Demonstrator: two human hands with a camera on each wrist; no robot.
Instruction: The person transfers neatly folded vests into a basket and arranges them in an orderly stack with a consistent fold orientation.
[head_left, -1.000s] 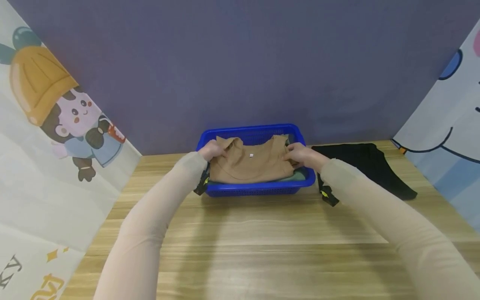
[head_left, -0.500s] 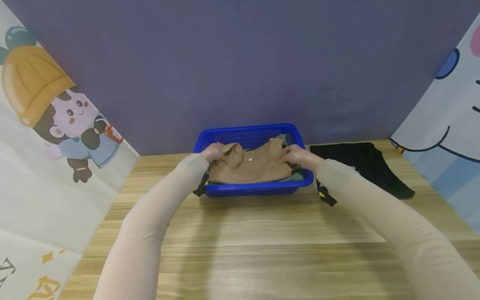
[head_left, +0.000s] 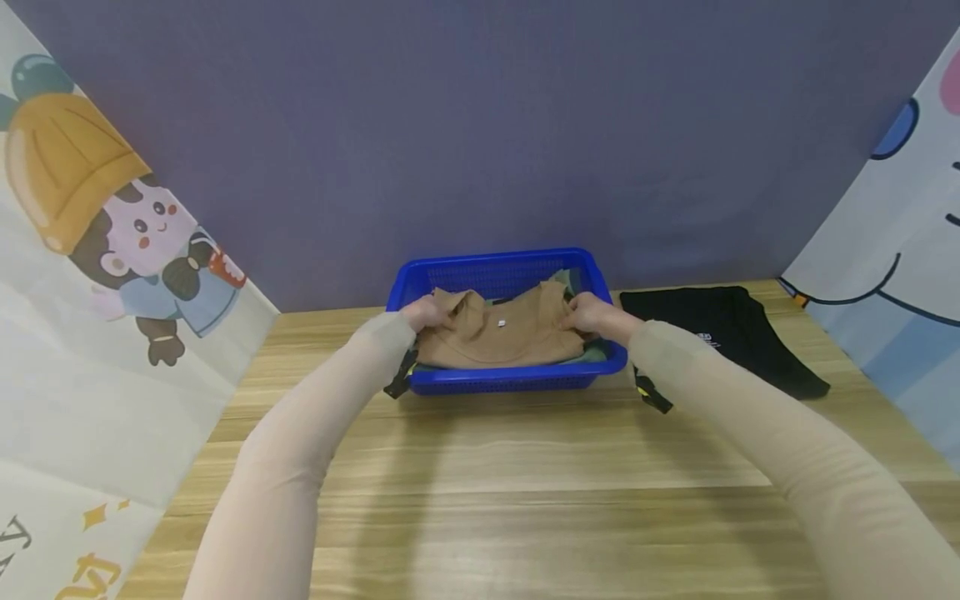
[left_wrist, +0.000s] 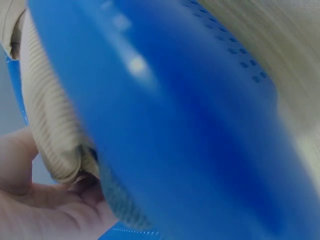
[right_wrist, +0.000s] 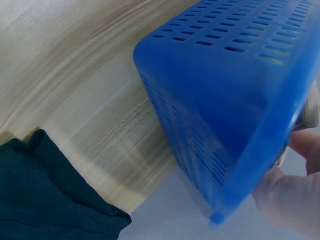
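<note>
Here, tan garment (head_left: 510,340) between 2 grips (head_left: 597,317)

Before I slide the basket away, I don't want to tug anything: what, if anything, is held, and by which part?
The tan garment: the left hand grips its left side, the right hand its right side.

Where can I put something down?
Bare wood-grain tabletop: between the sleeves, in front of the blue basket; also left of it. Crowded: the basket, where left hand and right hand grip a tan top; the right, with a black garment.
</note>
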